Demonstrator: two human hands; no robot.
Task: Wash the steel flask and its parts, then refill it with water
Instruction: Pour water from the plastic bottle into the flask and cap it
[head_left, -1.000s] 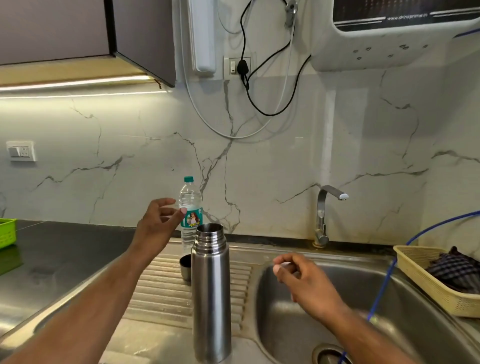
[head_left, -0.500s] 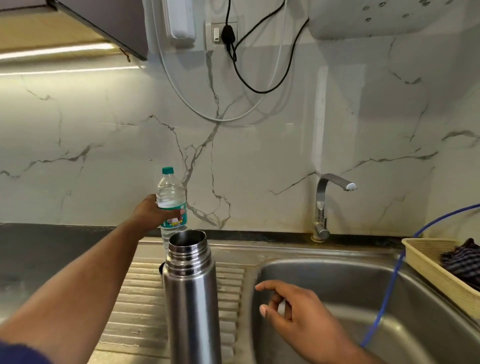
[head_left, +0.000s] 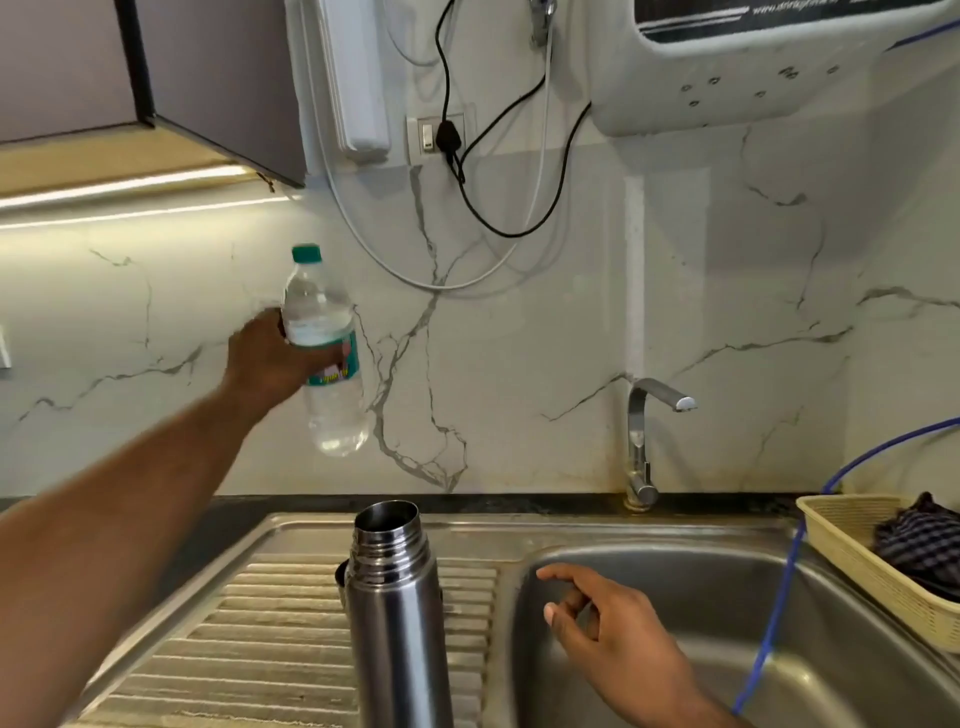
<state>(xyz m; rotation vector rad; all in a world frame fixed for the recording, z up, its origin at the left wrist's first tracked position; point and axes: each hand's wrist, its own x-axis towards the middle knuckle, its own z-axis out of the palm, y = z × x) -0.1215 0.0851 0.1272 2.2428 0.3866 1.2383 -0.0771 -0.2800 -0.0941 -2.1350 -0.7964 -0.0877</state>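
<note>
The steel flask (head_left: 397, 613) stands upright and uncapped on the ribbed drainboard (head_left: 260, 639), left of the sink basin. Behind it a small steel cup (head_left: 342, 578) is mostly hidden. My left hand (head_left: 270, 358) grips a clear plastic water bottle (head_left: 324, 353) with a green cap, held in the air above and left of the flask, its cap on. My right hand (head_left: 608, 629) hovers over the left edge of the sink basin (head_left: 727, 623), fingers loosely curled and holding nothing.
A steel tap (head_left: 647, 441) rises behind the basin. A blue hose (head_left: 769, 639) runs down into the sink. At the right edge sits a beige basket (head_left: 862, 566) with a dark checked cloth (head_left: 919, 540). Cables and a wall unit hang above.
My left hand reached the water bottle, took hold of it and lifted it off the counter. My right hand stayed low over the sink edge.
</note>
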